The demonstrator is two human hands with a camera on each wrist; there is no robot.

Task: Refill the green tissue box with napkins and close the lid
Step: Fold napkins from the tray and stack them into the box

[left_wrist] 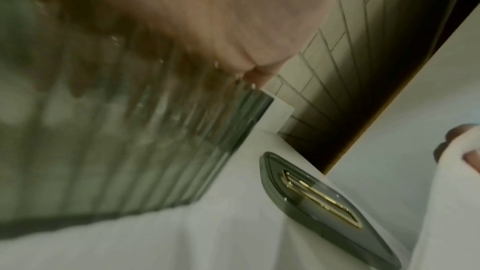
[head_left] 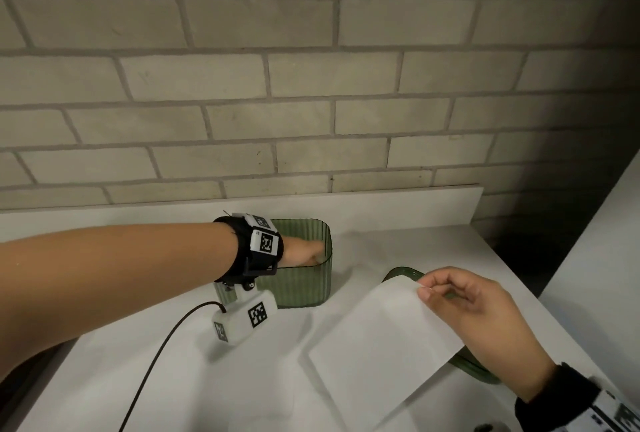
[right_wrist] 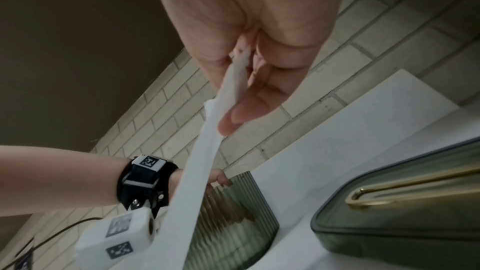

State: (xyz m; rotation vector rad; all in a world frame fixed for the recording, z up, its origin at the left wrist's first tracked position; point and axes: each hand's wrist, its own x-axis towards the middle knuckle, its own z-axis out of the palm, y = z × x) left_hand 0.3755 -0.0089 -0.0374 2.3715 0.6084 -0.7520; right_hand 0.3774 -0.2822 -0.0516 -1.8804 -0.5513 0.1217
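The green ribbed tissue box (head_left: 301, 282) stands open-topped on the white counter, with white napkins (right_wrist: 233, 233) showing through its wall. My left hand (head_left: 306, 253) reaches into its right end. The fingers (left_wrist: 78, 81) stretch down inside, seen through the wall, and the thumb (right_wrist: 221, 179) sits at the rim. To the right, my right hand (head_left: 450, 293) pinches the corner of a white napkin (head_left: 381, 345) between thumb and fingers and holds it above the counter. The green lid (head_left: 403, 274) with a gold slot (right_wrist: 405, 184) lies flat on the counter, partly under the napkin.
A brick wall (head_left: 311, 85) and a low white ledge (head_left: 381, 199) run behind the box. A white panel (head_left: 606, 241) rises at the right. A black cable (head_left: 156, 355) trails from the left wrist camera. The counter's front left edge (head_left: 45, 362) drops off.
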